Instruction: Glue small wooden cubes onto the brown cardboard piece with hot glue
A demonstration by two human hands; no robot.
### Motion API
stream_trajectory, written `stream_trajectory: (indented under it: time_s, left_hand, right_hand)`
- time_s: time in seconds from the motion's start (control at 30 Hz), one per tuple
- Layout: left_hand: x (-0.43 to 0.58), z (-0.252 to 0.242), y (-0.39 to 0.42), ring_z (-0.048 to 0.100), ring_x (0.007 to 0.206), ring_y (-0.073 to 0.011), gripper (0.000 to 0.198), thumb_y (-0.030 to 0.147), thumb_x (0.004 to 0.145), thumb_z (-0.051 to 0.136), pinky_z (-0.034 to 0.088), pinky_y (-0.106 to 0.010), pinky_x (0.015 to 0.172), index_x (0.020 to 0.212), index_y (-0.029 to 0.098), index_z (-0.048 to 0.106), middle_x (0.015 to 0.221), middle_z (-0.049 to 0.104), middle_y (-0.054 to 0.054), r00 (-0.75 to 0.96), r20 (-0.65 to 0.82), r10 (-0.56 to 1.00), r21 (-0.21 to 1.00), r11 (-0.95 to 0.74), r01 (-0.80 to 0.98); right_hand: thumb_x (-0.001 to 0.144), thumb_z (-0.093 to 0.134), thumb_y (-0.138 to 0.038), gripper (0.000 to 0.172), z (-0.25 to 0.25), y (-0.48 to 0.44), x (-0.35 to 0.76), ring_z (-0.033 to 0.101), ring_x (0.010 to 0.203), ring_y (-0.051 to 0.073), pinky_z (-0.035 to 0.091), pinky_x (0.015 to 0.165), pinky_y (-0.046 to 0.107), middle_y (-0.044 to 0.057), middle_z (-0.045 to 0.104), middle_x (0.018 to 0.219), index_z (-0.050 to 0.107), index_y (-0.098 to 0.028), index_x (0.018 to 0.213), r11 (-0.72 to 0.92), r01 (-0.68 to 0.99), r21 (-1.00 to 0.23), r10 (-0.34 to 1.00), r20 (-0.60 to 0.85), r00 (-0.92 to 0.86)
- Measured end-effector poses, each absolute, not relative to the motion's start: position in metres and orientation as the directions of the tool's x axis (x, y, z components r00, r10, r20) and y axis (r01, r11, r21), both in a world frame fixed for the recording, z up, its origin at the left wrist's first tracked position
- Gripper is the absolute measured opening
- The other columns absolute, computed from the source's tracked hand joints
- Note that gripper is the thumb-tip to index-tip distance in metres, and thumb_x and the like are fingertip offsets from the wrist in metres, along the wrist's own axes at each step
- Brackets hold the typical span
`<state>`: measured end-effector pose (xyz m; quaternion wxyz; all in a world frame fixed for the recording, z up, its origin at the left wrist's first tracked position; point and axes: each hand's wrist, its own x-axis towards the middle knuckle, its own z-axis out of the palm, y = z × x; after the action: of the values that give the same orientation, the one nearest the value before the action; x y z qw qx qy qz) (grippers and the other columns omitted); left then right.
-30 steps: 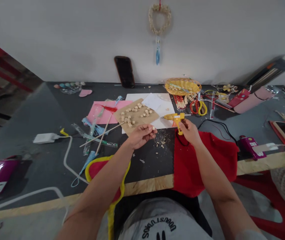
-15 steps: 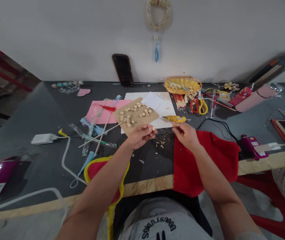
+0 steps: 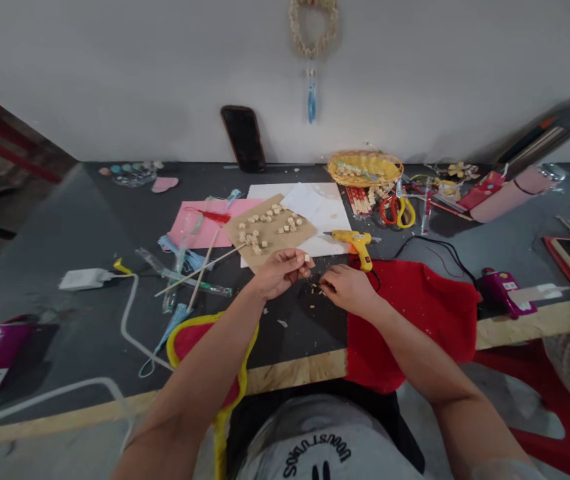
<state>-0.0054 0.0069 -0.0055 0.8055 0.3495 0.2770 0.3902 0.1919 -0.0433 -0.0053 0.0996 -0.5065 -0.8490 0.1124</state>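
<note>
Left hand [image 3: 285, 270], frame centre, pinches one small pale wooden cube [image 3: 307, 258] — similar cubes [image 3: 281, 229] lie loose, unused. Right hand [image 3: 347, 287] at pale wooden scraps [image 3: 313, 307] — grasp indeterminable.

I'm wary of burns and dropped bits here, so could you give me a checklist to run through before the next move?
1. Left hand gripping the small pale block: ok.
2. Right hand holding anything: cannot tell.
3. Glue gun out of both hands: ok.
4. Its nozzle clear of the red cloth: ok.
5. Glue gun cool: cannot tell.
6. Table by the right hand free of scraps: not ok.
</note>
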Motion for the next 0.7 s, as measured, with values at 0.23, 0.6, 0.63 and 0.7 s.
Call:
stream_trajectory:
  time_s: [0.23,0.6,0.63,0.7]
  left_hand:
    - [-0.004,-0.004,0.005,0.059,0.063,-0.0094,0.029,0.032,0.065,0.085,0.046,-0.021,0.062,0.077,0.009,0.071,0.074,0.069,-0.006,0.584,-0.212,0.784,0.803,0.480,-0.353]
    - [-0.002,-0.005,0.004,0.055,0.062,-0.0085,0.036,0.038,0.062,0.086,0.041,-0.022,0.062,0.076,0.009,0.071,0.068,0.065,-0.003,0.643,-0.250,0.724,0.864,0.467,-0.190]
    - [-0.002,-0.004,0.004,0.055,0.061,-0.0084,0.036,0.039,0.062,0.085,0.041,-0.022,0.061,0.076,0.009,0.071,0.068,0.065,-0.003,0.643,-0.250,0.724,0.866,0.464,-0.186]
    - [-0.002,-0.004,0.004,0.054,0.061,-0.0083,0.036,0.039,0.061,0.085,0.040,-0.022,0.061,0.076,0.009,0.071,0.066,0.064,-0.002,0.645,-0.249,0.722,0.868,0.462,-0.181]
  right_hand:
    - [0.091,0.054,-0.024,0.011,0.001,-0.041,0.191,0.062,0.081,0.016,0.051,0.073,0.028,0.005,0.066,0.083,0.063,-0.019,0.087,0.517,0.563,-0.645,0.850,0.466,-0.246]
    - [0.091,0.058,-0.019,0.005,0.000,-0.043,0.184,0.062,0.080,0.014,0.053,0.072,0.027,0.003,0.064,0.083,0.063,-0.020,0.091,0.635,0.369,-0.679,0.769,0.601,-0.217]
    - [0.091,0.059,-0.019,0.005,0.000,-0.043,0.184,0.062,0.080,0.014,0.053,0.072,0.027,0.003,0.063,0.082,0.063,-0.020,0.091,0.635,0.371,-0.677,0.769,0.601,-0.220]
    - [0.090,0.059,-0.019,0.005,0.001,-0.043,0.184,0.062,0.080,0.014,0.053,0.072,0.028,0.003,0.063,0.082,0.064,-0.020,0.092,0.636,0.375,-0.674,0.768,0.598,-0.227]
